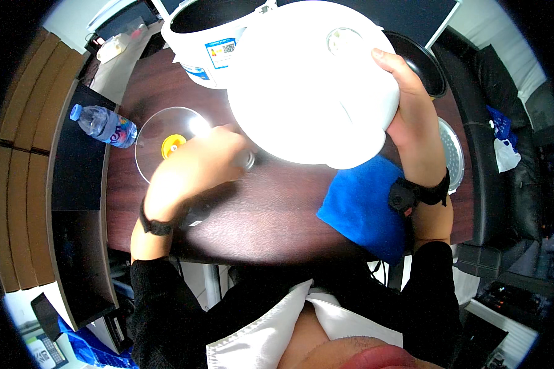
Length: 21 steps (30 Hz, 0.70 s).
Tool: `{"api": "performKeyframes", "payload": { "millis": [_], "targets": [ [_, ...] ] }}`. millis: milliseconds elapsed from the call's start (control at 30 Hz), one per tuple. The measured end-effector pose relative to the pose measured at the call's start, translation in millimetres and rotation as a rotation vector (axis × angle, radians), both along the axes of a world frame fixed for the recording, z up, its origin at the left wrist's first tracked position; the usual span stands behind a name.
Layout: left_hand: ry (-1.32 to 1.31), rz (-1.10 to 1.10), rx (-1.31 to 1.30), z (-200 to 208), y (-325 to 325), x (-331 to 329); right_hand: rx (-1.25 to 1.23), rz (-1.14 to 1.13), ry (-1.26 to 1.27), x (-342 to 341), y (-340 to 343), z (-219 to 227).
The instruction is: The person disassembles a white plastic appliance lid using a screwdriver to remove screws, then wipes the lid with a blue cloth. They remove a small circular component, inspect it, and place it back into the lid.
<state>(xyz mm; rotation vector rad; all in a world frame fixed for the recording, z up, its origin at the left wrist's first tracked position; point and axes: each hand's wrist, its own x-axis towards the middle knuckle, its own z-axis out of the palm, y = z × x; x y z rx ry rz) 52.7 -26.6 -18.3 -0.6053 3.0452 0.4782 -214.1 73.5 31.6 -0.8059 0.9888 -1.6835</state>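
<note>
Upper centre, right hand (pixel 415 101) grips white lid (pixel 295 92); left hand (pixel 212 150), grip unclear, partly hides glass lid (pixel 151 138); bottle (pixel 108 126) upper left.

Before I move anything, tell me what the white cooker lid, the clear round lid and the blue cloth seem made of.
White cooker lid: probably smooth moulded plastic, from its rounded form; glare hides the finish. Clear round lid: glossy glass or clear plastic, as the table shows through and light glints off. Blue cloth: matte fabric, perhaps microfibre, since it lies soft without shine.
</note>
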Motion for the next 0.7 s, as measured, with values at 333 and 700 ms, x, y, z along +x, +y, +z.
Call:
{"api": "performKeyframes", "payload": {
  "millis": [333, 700],
  "targets": [
    [0.471, 0.278, 0.497, 67, -16, 17, 0.052, 0.065, -0.074, 3, -1, -4],
    [1.041, 0.669, 1.260, -3, -20, 3, 0.051, 0.196, -0.106, 24, 0, -11]
  ]
}}
